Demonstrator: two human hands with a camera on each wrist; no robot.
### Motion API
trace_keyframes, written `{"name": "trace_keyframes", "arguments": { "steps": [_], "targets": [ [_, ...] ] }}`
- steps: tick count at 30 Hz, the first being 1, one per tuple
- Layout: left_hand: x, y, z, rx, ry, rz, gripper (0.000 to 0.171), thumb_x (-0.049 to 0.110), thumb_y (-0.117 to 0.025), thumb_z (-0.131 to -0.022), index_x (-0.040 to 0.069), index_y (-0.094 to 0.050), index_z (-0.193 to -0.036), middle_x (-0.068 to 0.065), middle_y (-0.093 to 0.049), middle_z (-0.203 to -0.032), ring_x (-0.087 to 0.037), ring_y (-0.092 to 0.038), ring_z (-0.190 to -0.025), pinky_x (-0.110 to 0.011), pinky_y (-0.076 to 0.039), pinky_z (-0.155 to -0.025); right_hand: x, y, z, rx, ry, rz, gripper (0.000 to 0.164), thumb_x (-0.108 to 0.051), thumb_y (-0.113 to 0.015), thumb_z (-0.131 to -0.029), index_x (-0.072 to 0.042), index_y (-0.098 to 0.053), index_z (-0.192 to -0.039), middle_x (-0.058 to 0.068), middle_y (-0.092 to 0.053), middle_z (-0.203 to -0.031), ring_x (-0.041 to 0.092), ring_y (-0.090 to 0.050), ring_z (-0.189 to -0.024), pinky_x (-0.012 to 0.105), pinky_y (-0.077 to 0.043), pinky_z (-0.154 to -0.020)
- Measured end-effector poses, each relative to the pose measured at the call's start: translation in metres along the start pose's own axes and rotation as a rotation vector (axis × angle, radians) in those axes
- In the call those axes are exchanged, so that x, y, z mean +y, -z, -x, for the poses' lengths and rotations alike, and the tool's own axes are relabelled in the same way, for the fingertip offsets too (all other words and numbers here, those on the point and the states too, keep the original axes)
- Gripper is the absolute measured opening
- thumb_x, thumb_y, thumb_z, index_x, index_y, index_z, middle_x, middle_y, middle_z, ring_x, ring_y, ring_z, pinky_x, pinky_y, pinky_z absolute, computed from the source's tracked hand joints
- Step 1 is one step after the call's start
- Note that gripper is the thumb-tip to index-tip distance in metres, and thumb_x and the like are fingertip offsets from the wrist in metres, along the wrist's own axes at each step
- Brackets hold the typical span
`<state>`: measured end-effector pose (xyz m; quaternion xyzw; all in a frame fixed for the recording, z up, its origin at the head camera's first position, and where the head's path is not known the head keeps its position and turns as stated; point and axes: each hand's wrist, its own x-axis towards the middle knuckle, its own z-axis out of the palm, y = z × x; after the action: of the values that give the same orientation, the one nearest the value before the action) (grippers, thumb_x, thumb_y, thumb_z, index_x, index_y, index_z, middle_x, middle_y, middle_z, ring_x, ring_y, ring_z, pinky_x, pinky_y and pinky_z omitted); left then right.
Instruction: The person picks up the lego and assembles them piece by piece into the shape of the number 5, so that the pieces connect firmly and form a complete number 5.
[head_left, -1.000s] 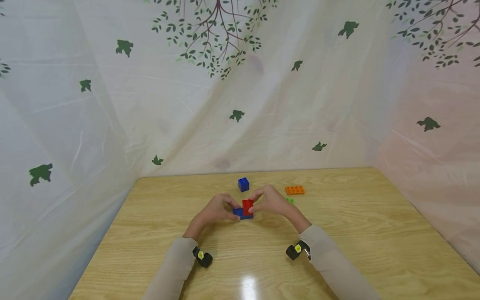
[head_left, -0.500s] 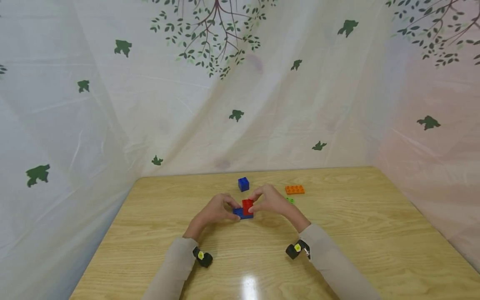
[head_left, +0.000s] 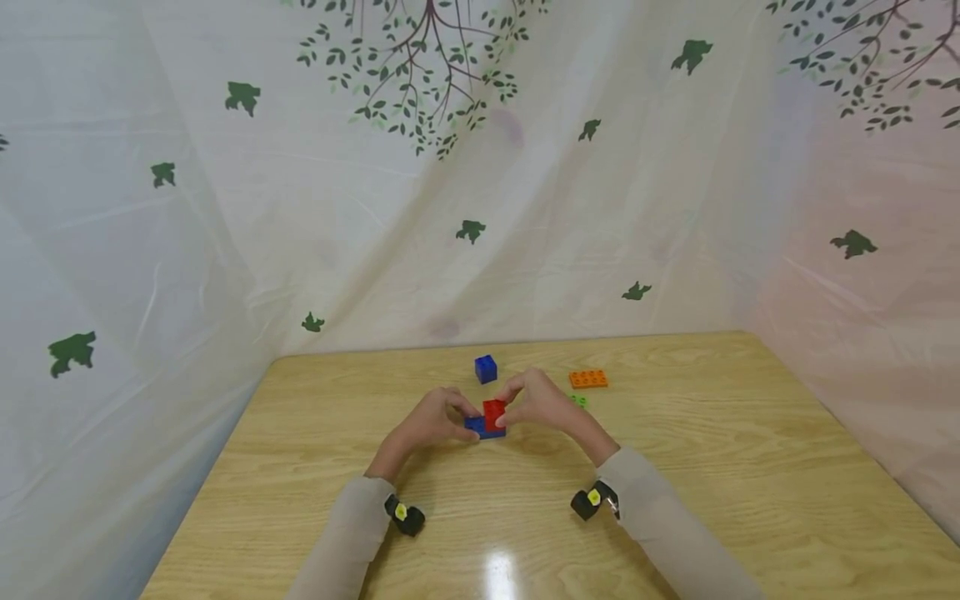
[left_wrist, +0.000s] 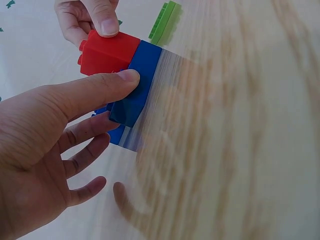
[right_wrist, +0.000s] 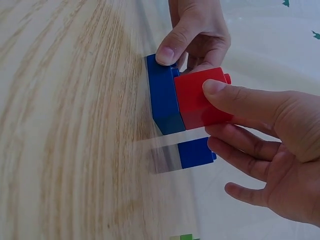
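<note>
A flat blue building brick (head_left: 491, 433) lies on the table, and a taller red building brick (head_left: 493, 413) sits on its right end. My left hand (head_left: 432, 418) pinches the left end of the flat blue brick between thumb and fingers. From the right, my right hand (head_left: 542, 402) pinches the red brick. In the right wrist view the red brick (right_wrist: 192, 100) stands against the studded face of the flat blue brick (right_wrist: 162, 95); studs show beside it near the left thumb. The left wrist view shows the left thumb (left_wrist: 107, 90) across the blue side.
Behind the hands stands a square blue brick (head_left: 486, 368). An orange studded brick (head_left: 588, 379) lies at the back right, with a green brick (head_left: 578, 401) partly hidden by the right hand. A leaf-patterned curtain (head_left: 375, 250) borders the wooden table (head_left: 480, 517).
Both hands keep their grips on the red and flat blue bricks, which stay together in place. Only the head view shifts slightly.
</note>
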<state>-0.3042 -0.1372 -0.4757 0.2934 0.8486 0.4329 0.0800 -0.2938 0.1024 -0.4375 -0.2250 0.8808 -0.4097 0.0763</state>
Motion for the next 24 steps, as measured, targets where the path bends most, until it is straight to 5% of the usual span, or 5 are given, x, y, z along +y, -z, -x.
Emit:
{"name": "trace_keyframes", "arguments": {
  "steps": [24],
  "targets": [
    [0.0023,0.0004,0.0018,0.001,0.033,-0.007,0.028,0.012,-0.09,-0.076,0.009,-0.081,-0.102,-0.001,-0.073,-0.099,-0.013,-0.06,-0.095,-0.043,-0.047,-0.096,0.003,-0.0014,0.0003,0.011,0.03,-0.019,0.022,-0.015,-0.089,-0.078,-0.006,-0.081,-0.097,0.006,-0.078,-0.098,0.033,-0.069,-0.101,0.037,-0.056,-0.084]
  ]
}}
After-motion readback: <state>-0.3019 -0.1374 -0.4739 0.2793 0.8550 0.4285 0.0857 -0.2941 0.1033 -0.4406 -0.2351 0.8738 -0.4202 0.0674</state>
